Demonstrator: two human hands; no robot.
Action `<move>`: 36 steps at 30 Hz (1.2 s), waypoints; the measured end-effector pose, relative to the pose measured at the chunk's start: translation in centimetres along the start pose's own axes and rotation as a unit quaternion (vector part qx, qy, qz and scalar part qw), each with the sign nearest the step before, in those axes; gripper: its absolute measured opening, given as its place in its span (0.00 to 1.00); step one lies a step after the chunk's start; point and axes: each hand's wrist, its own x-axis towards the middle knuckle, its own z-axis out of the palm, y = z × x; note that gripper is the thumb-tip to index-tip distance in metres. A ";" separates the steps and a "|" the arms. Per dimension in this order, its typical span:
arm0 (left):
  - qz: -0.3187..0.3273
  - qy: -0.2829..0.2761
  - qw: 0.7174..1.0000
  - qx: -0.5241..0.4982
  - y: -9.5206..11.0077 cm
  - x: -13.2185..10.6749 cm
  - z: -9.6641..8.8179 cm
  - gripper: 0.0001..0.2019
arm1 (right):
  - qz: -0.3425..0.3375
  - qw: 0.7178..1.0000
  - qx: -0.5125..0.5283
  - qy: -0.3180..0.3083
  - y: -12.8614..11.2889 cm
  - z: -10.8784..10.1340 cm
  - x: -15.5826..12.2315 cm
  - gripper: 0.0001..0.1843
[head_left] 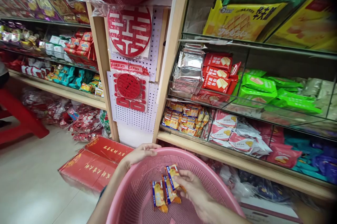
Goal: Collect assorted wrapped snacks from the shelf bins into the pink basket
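While the right hand (pixel 196 190) pinches an orange-and-blue snack packet (pixel 172 175) inside the pink perforated basket (pixel 116 199), where two more packets (pixel 159 196) already lie, the left hand (pixel 139 154) grasps its rim; beyond, many similar packets (pixel 189 121) remain on the lower shelf (pixel 184 142).

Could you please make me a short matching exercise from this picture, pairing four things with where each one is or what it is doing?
Column one
1. Left hand
2. Right hand
3. Bright green packets
4. Round red decoration

Column two
A. Just right of the red packets
B. Holding the rim of the pink basket
C. In front of the perforated board
D. Holding a small orange-and-blue packet inside the basket

Right pairs: 1-B, 2-D, 3-A, 4-C
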 end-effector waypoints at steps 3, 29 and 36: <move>-0.001 0.000 1.000 -0.001 -0.1 0.1 -0.1 0.20 | 0.004 1.000 -0.009 0.009 1.3 0.0 0.8 0.23; -0.002 0.007 1.000 0.005 -0.1 -0.1 -0.2 0.20 | -0.141 0.936 -0.322 0.019 0.9 -0.3 -0.3 0.11; -0.005 0.003 1.000 0.003 0.0 0.0 0.0 0.21 | -0.363 0.731 -0.546 -0.188 -2.1 0.8 -2.0 0.42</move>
